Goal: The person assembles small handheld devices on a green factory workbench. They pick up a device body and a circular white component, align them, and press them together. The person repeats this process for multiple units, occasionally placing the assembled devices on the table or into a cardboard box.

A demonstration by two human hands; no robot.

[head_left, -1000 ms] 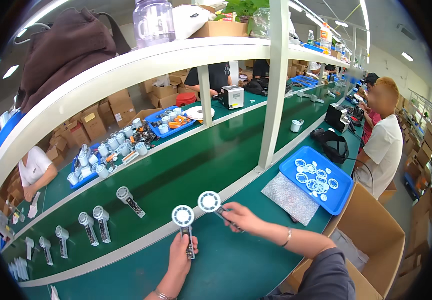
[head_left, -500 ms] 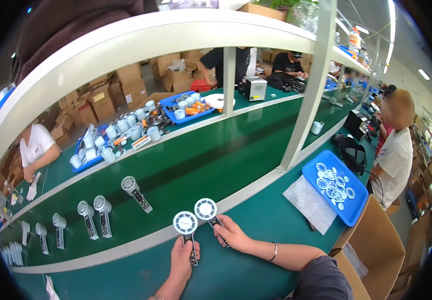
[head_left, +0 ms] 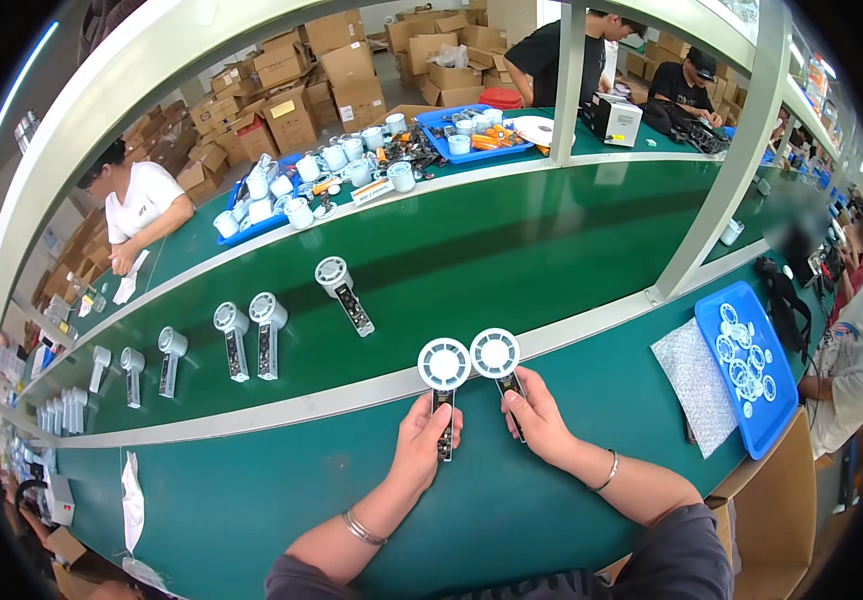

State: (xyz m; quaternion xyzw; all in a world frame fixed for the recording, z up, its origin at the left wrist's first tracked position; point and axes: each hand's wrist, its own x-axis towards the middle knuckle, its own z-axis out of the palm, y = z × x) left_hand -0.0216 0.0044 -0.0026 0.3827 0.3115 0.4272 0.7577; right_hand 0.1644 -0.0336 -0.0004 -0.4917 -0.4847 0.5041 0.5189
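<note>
My left hand [head_left: 420, 443] is closed around the handle of a small handheld fan [head_left: 445, 363] with a round, white slotted head. A second fan [head_left: 496, 352] of the same kind is gripped by my right hand [head_left: 544, 414]. Both handles have their fronts uncovered, with dark circuit parts showing inside. The two heads point up side by side, their rims very close or touching, just over the near rail of the green conveyor [head_left: 432, 240]. Beyond my hands, a similar fan [head_left: 348, 297] lies on the belt, and several more stretch leftward from it.
At right, a blue tray [head_left: 788, 425] holds white rings, beside bubble wrap [head_left: 694, 380] and an open carton [head_left: 767, 495]. A white upright post [head_left: 720, 190] rises from the rail. Blue trays of fan heads [head_left: 297, 213] stand across the belt, where several people work.
My view has swung, so the scene sits farther right and higher at the belt's left end. Both fans stay in my hands, their heads now more level with each other.
</note>
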